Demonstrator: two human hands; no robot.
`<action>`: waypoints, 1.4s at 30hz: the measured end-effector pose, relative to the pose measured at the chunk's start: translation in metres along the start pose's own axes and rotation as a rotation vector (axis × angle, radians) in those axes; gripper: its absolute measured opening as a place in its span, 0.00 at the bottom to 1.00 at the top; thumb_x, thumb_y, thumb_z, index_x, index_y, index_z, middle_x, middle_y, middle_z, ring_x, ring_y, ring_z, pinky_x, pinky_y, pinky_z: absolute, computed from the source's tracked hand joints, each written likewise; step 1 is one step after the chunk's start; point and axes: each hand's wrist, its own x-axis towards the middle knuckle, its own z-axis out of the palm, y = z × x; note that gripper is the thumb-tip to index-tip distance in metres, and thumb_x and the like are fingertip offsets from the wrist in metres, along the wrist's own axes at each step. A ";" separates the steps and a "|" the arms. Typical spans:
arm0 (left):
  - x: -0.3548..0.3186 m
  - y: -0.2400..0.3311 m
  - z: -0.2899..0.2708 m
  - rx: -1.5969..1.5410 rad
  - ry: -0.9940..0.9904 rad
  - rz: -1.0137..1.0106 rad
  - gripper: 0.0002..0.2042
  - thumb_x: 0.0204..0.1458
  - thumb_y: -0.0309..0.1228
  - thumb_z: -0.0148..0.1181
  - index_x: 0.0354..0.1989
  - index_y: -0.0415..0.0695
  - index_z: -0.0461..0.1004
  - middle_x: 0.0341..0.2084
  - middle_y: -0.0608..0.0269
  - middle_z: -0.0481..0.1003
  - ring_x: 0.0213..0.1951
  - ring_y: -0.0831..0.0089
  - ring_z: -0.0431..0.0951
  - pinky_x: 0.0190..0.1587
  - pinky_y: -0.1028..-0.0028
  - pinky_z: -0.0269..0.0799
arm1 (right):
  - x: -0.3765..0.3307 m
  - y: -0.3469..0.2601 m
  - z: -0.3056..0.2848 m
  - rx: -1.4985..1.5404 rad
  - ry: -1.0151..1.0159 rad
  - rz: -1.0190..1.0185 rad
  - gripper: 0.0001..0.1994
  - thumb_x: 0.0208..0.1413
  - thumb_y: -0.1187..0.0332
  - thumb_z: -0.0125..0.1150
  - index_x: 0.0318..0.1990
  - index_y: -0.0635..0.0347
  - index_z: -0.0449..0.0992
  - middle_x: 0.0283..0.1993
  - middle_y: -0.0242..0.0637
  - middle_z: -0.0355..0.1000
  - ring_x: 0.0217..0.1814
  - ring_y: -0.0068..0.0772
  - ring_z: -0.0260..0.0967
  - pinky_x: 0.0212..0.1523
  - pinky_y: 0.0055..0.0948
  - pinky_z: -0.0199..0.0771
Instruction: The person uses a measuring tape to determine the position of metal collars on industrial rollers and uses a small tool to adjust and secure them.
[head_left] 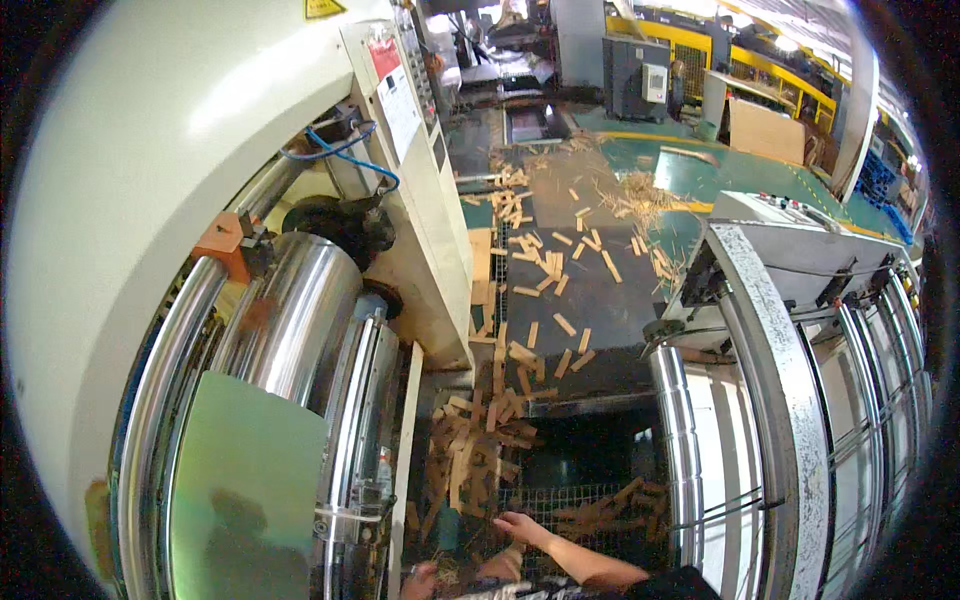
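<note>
My right hand [523,529] reaches in from the lower right over a dark pit. Its fingers are loosely curled together, and I see nothing in them. At the lower edge my left hand [420,581] shows only in part; its fingers are too small and dim to read. Beside and ahead of the hands lies a heap of brown cardboard strips [462,450], partly in shadow. Close to the right hand is a wire mesh [540,497], with more strips behind it. Neither hand visibly touches the strips.
A cream machine with shiny steel rollers [305,325] and a green plate [248,470] stands at left. On the right, a frame holds a metal roller [678,440] and several rods. Strips litter the dark floor panel [610,310] ahead. A grey cabinet [636,80] stands farther off.
</note>
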 end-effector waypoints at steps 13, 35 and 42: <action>0.190 0.366 0.005 0.039 -0.191 0.462 0.19 0.48 0.25 0.40 0.51 0.38 0.59 0.36 0.57 0.68 0.34 0.72 0.68 0.37 0.74 0.65 | 0.075 -0.241 -0.141 -0.424 0.039 -0.314 0.21 0.57 0.56 0.43 0.51 0.62 0.61 0.40 0.52 0.67 0.42 0.44 0.66 0.40 0.36 0.64; 0.563 0.885 -0.083 -0.323 -0.882 0.029 0.25 0.58 0.44 0.37 0.52 0.33 0.59 0.33 0.53 0.70 0.29 0.72 0.70 0.33 0.75 0.67 | 0.296 -0.621 -0.659 -0.106 0.822 -0.265 0.09 0.57 0.66 0.45 0.28 0.59 0.65 0.19 0.26 0.57 0.20 0.17 0.53 0.20 0.20 0.55; 0.744 1.086 -0.097 -0.643 -0.743 0.397 0.21 0.56 0.44 0.40 0.43 0.37 0.67 0.32 0.57 0.72 0.29 0.71 0.73 0.33 0.74 0.70 | 0.358 -0.535 -0.881 -0.490 0.947 0.263 0.11 0.51 0.64 0.50 0.36 0.60 0.70 0.24 0.41 0.67 0.25 0.35 0.66 0.25 0.33 0.65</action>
